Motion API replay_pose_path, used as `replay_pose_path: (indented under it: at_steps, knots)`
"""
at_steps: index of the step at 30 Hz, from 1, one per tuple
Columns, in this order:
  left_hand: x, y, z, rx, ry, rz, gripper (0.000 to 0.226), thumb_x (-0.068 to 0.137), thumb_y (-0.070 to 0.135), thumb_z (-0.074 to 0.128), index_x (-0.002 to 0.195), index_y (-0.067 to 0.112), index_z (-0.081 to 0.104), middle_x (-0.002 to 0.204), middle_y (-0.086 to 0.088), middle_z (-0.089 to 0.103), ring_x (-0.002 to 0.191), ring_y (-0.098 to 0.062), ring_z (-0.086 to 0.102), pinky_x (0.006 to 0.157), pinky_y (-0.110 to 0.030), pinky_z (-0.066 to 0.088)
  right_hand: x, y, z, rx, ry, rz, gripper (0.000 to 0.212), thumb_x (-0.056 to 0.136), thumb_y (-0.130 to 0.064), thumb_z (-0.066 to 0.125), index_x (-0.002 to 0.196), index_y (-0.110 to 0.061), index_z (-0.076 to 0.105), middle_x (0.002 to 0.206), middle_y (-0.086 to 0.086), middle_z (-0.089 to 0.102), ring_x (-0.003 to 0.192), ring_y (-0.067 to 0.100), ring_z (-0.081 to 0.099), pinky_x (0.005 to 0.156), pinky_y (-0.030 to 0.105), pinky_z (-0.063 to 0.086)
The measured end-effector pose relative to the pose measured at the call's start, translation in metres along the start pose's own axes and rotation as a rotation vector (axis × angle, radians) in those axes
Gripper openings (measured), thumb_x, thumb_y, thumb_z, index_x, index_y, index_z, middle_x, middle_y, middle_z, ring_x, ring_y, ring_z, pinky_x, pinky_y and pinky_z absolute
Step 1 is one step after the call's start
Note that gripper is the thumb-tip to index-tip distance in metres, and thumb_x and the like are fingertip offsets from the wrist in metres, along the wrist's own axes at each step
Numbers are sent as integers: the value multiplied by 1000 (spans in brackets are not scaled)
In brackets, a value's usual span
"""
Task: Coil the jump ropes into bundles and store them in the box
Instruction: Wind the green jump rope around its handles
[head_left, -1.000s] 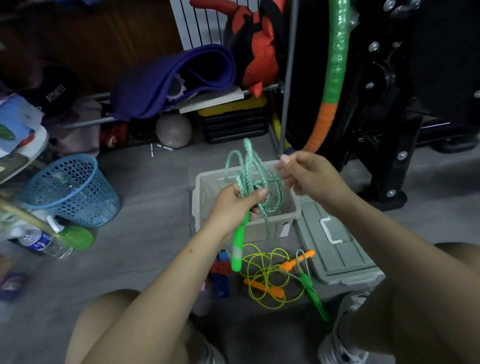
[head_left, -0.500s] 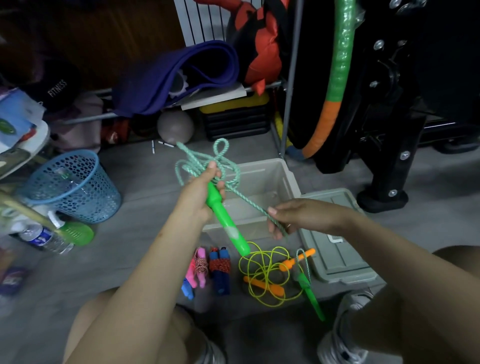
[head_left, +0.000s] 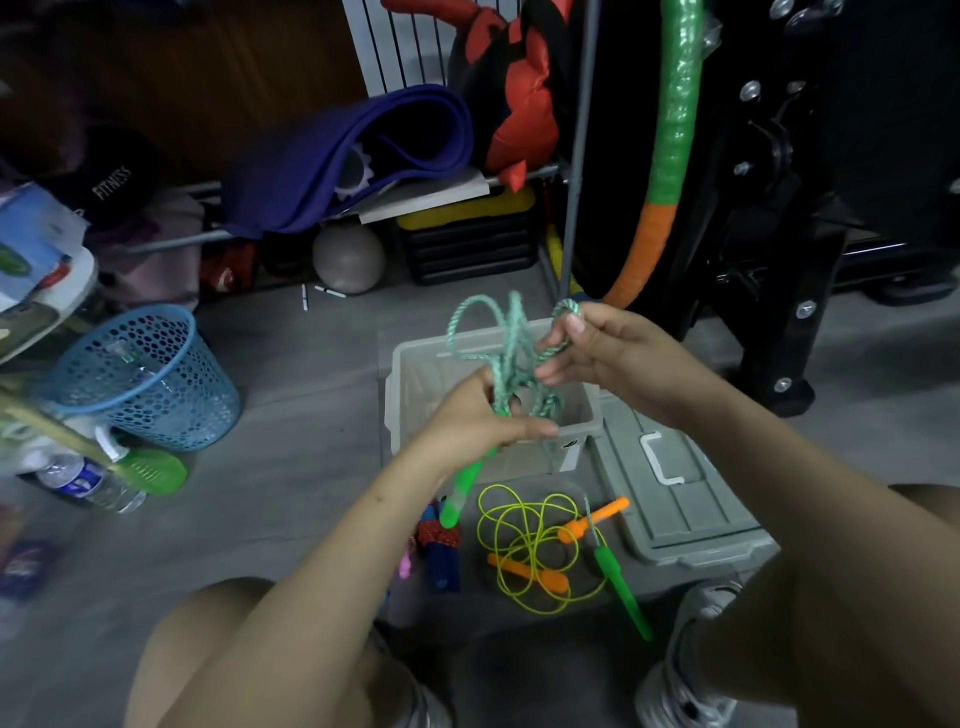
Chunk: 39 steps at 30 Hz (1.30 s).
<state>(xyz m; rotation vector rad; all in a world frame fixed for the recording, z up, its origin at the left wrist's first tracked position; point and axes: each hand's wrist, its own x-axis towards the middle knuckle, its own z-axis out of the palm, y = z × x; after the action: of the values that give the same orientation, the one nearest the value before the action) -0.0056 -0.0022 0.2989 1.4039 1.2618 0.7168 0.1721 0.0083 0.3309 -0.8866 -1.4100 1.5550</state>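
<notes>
My left hand (head_left: 480, 421) grips the green handle (head_left: 462, 491) and the gathered loops of a teal braided jump rope (head_left: 506, 345) above the open grey box (head_left: 415, 384). My right hand (head_left: 618, 353) pinches a strand of the same rope at the upper right of the loops. The rope's other green handle (head_left: 621, 587) lies on the floor. A yellow rope with orange handles (head_left: 530, 551) lies loose in front of the box. A coiled blue and red rope bundle (head_left: 441, 551) sits to its left, with a pink one (head_left: 404, 564) partly hidden by my arm.
The box lid (head_left: 675, 499) lies flat to the right of the box. A blue mesh basket (head_left: 140, 379) and a water bottle (head_left: 83, 480) stand at the left. Black gym equipment (head_left: 779, 208), a hoop (head_left: 670, 145), a ball (head_left: 347, 258) and a purple mat (head_left: 343, 156) crowd the back.
My right hand rose from low by the box rim to the top of the loops, carrying a strand up. My left hand moved right with the handle, back over the box.
</notes>
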Motion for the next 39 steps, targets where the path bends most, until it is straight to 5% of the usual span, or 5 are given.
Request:
replay_pose_path:
  at_steps: [8, 18, 25, 31, 39]
  knots:
    - [2, 2, 12, -57, 70, -9, 18, 88, 8, 64, 80, 24, 58, 61, 11, 60, 40, -1, 50, 53, -22, 44, -1, -7, 9, 242, -51, -47, 22, 88, -23, 43, 89, -3, 54, 86, 4, 68, 78, 19, 69, 75, 29, 55]
    - [-7, 8, 15, -185, -280, -50, 24, 78, -4, 68, 91, 13, 57, 63, 9, 62, 53, -2, 55, 55, -18, 46, 4, 0, 15, 183, 36, -53, 23, 97, -19, 40, 86, -4, 52, 87, 10, 60, 70, 16, 68, 69, 27, 56]
    - [2, 2, 1, -347, 153, -144, 8, 92, 14, 59, 84, 11, 59, 74, -3, 63, 39, -6, 51, 41, -18, 44, -3, 1, 5, -424, 203, 165, 35, 96, -33, 46, 87, -2, 58, 63, 7, 63, 52, 18, 61, 53, 33, 49]
    - [5, 8, -10, -725, 170, -204, 11, 95, 18, 54, 87, 10, 58, 68, 1, 64, 44, -7, 55, 45, -20, 49, -19, 37, 22, -441, -246, 479, 71, 88, -63, 25, 144, -21, 36, 143, -9, 44, 132, 4, 36, 114, 31, 25]
    - [19, -4, -47, -710, 521, -155, 6, 95, 13, 55, 90, 10, 52, 79, -3, 61, 51, -11, 67, 39, -16, 45, -11, 21, -9, -1026, -283, 343, 25, 98, -26, 47, 80, -20, 62, 80, -8, 59, 75, 4, 58, 71, 18, 42]
